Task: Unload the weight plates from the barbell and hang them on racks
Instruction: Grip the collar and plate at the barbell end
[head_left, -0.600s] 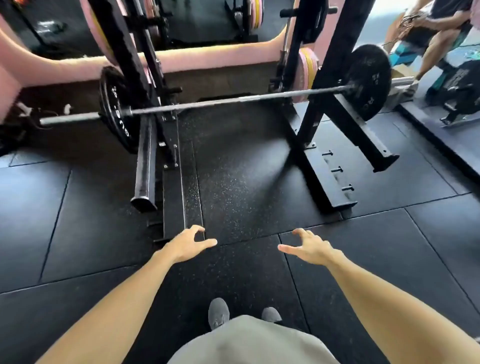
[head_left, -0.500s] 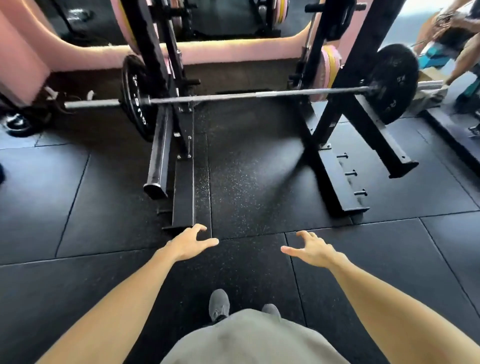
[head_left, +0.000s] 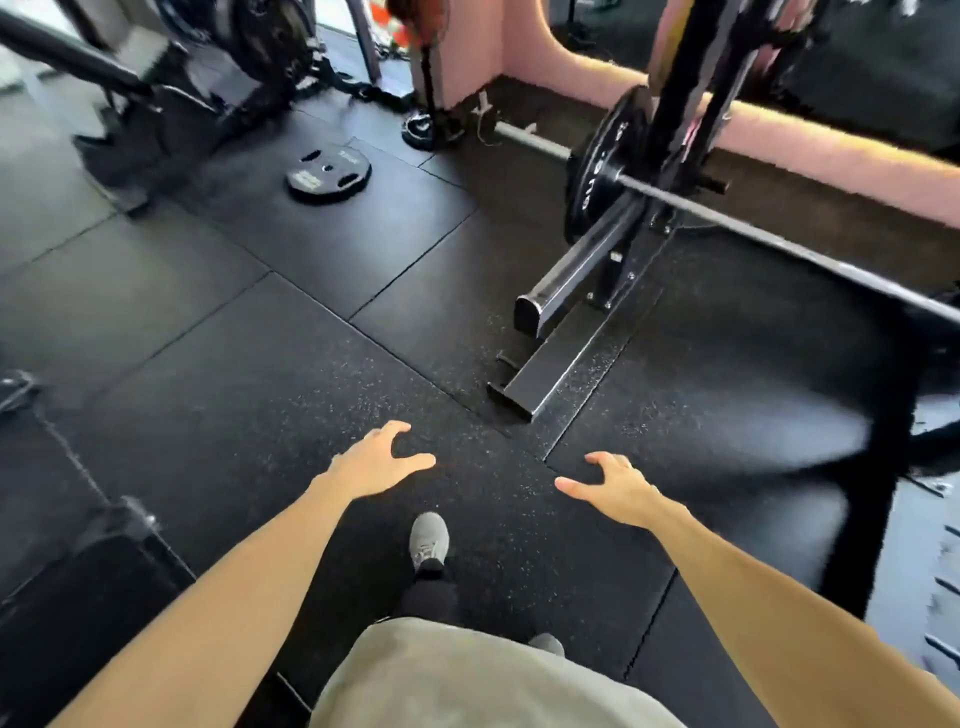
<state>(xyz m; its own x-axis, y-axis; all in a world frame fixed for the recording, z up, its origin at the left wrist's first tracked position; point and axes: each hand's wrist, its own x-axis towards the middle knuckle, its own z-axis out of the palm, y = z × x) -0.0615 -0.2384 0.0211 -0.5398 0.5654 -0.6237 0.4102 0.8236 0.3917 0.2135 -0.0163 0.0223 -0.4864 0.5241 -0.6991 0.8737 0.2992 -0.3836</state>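
Black weight plate (head_left: 605, 163) loaded on near end of barbell (head_left: 737, 218), upper right, in the rack. Left hand (head_left: 376, 462) and right hand (head_left: 615, 488) spread wide, empty, well short. Step closer, grab rim both sides, slide straight off; collar probably absent, too blurred to confirm

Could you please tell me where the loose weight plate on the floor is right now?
The loose weight plate lies flat on the floor mat in the upper left of the head view, left of the barbell end and beside a black machine base.
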